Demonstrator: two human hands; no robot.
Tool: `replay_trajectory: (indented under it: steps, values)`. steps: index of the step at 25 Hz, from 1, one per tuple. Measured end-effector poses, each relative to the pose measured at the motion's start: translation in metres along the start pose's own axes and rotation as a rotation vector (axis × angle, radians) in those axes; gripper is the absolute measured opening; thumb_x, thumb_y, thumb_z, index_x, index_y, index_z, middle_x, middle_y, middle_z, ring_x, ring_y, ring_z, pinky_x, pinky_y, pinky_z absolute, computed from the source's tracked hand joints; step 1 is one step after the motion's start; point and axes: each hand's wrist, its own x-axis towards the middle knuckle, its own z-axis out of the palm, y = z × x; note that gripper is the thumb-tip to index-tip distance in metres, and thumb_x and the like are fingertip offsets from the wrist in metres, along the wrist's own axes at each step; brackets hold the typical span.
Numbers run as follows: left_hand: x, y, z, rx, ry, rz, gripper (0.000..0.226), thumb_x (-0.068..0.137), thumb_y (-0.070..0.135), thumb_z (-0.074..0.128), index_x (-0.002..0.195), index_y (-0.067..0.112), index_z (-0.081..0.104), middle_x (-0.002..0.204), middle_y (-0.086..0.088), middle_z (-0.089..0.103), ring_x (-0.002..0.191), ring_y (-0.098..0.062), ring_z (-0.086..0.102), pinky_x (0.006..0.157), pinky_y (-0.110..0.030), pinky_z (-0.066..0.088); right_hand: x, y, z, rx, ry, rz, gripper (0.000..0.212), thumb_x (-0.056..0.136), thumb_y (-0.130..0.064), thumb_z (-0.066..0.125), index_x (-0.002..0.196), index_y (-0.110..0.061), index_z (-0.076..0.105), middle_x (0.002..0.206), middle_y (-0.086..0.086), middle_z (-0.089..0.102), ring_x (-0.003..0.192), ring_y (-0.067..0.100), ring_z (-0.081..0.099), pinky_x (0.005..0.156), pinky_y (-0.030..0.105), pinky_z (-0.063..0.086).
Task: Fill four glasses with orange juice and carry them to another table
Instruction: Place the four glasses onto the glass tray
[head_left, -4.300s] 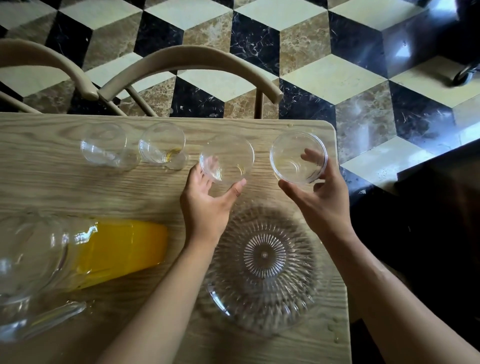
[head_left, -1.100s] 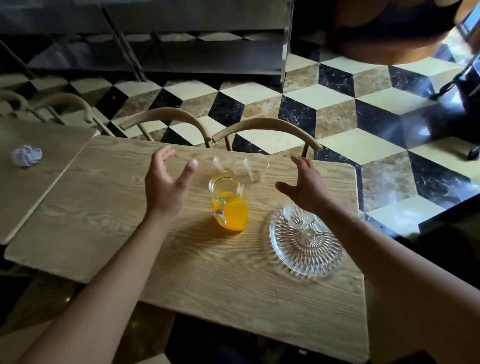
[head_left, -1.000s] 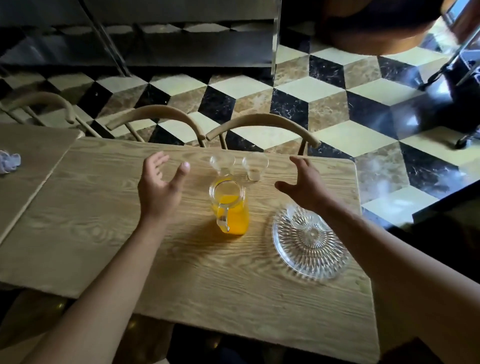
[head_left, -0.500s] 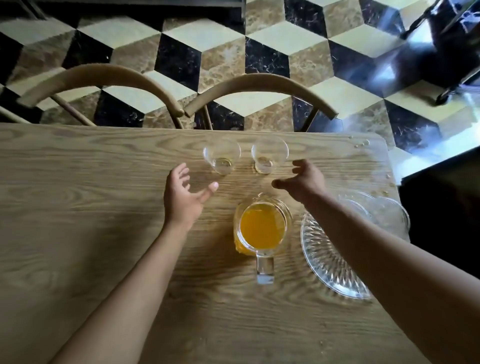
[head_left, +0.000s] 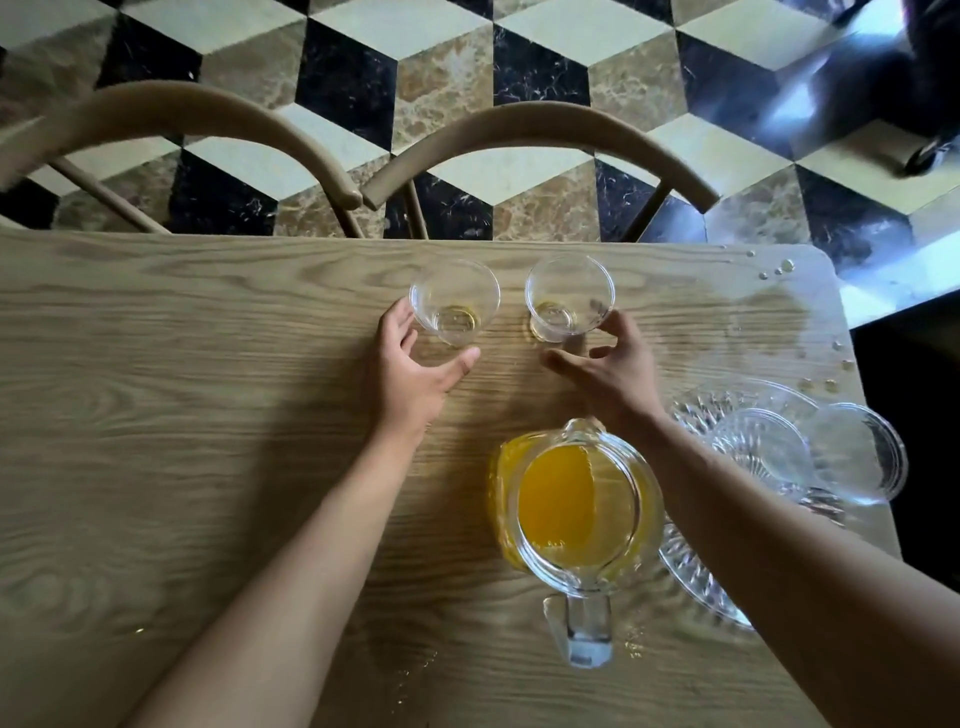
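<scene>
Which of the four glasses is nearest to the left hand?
The left glass on the bare table, beside the left hand. Its neighbour is by the right hand; two others stand on the glass plate.

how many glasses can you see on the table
4. Two stand near the far edge: one at the left hand, one at the right hand. Two more sit on the plate at the right.

Both arms stretched forward, bare to above the wrist. Left hand cupped, thumb out, fingers loosely curved. Right hand likewise spread, fingertips forward, gripping nothing.
</scene>
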Motion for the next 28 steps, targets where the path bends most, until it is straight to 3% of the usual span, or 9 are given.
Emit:
replay_trajectory:
  steps: [2,4,7,9,11,16,21,24,28]
  values:
    - [0.001,0.005,0.005,-0.020,-0.002,0.014,0.095,0.068,0.006,0.095,0.148,0.000,0.044,0.149,-0.016,0.054,0.139,-0.019,0.052,0.116,-0.017,0.038,0.000,-0.001,-0.002,0.055,0.009,-0.007,0.079,0.055,-0.041,0.093,0.126,-0.035,0.058,0.125,-0.011,0.064,0.105,0.016,0.065,0.091,0.044,0.058]
    - [0.002,0.009,0.010,-0.042,0.007,0.026,0.085,0.069,0.003,0.094,0.141,-0.001,0.049,0.138,-0.005,0.061,0.125,0.000,0.059,0.103,-0.006,0.042,0.001,-0.003,-0.003,0.094,0.003,-0.027,0.079,0.063,-0.030,0.094,0.133,-0.032,0.058,0.126,-0.011,0.062,0.100,0.010,0.062,0.089,0.037,0.059]
    - [0.004,0.011,0.014,-0.055,0.028,0.041,0.073,0.070,0.005,0.094,0.132,0.011,0.055,0.125,0.011,0.063,0.111,0.016,0.062,0.104,-0.019,0.049,0.004,-0.003,-0.001,0.129,-0.001,-0.068,0.076,0.068,-0.026,0.094,0.136,-0.028,0.059,0.129,-0.008,0.063,0.097,0.001,0.060,0.085,0.025,0.057]
    - [0.004,0.014,0.014,-0.052,0.032,0.048,0.069,0.070,0.007,0.094,0.127,0.017,0.056,0.121,0.016,0.064,0.109,0.015,0.064,0.104,-0.026,0.052,0.004,-0.004,0.001,0.137,0.000,-0.077,0.073,0.069,-0.025,0.093,0.135,-0.026,0.060,0.127,-0.007,0.065,0.092,-0.005,0.059,0.081,0.018,0.055]
    - [0.001,0.019,0.012,-0.034,0.037,0.061,0.068,0.070,0.011,0.095,0.126,0.018,0.058,0.120,0.018,0.065,0.109,0.015,0.064,0.101,-0.024,0.053,0.004,-0.005,0.002,0.151,0.008,-0.087,0.072,0.069,-0.027,0.093,0.133,-0.026,0.061,0.125,-0.006,0.066,0.101,0.003,0.061,0.083,0.022,0.055]
    - [-0.010,0.045,-0.005,-0.006,0.042,0.125,0.076,0.068,0.033,0.095,0.132,0.012,0.059,0.133,0.000,0.067,0.119,0.002,0.065,0.103,-0.024,0.053,-0.004,-0.021,-0.006,0.155,-0.002,-0.147,0.069,0.072,-0.031,0.090,0.133,-0.025,0.059,0.124,-0.005,0.065,0.098,0.002,0.056,0.067,0.005,0.046]
    - [-0.027,0.103,-0.016,0.011,0.029,0.187,0.080,0.067,0.045,0.093,0.131,0.012,0.059,0.133,-0.005,0.068,0.123,-0.011,0.066,0.109,-0.039,0.053,-0.022,-0.057,-0.031,0.152,-0.001,-0.244,0.068,0.073,-0.035,0.089,0.133,-0.024,0.057,0.125,-0.003,0.063,0.102,0.008,0.058,0.072,0.017,0.050]
    - [-0.031,0.148,-0.021,0.042,0.034,0.232,0.087,0.066,0.054,0.093,0.133,0.011,0.059,0.131,-0.009,0.070,0.123,-0.019,0.068,0.107,-0.046,0.055,-0.032,-0.084,-0.056,0.155,0.028,-0.334,0.062,0.074,-0.035,0.088,0.127,-0.024,0.058,0.121,0.000,0.064,0.100,0.009,0.058,0.069,0.007,0.045]
    - [-0.054,0.207,-0.015,0.023,0.014,0.285,0.069,0.064,0.050,0.093,0.121,0.024,0.064,0.122,-0.002,0.073,0.117,-0.017,0.070,0.104,-0.045,0.056,-0.045,-0.111,-0.104,0.109,0.104,-0.477,0.060,0.069,-0.047,0.083,0.120,-0.027,0.059,0.115,-0.001,0.065,0.101,0.014,0.061,0.074,0.013,0.045]
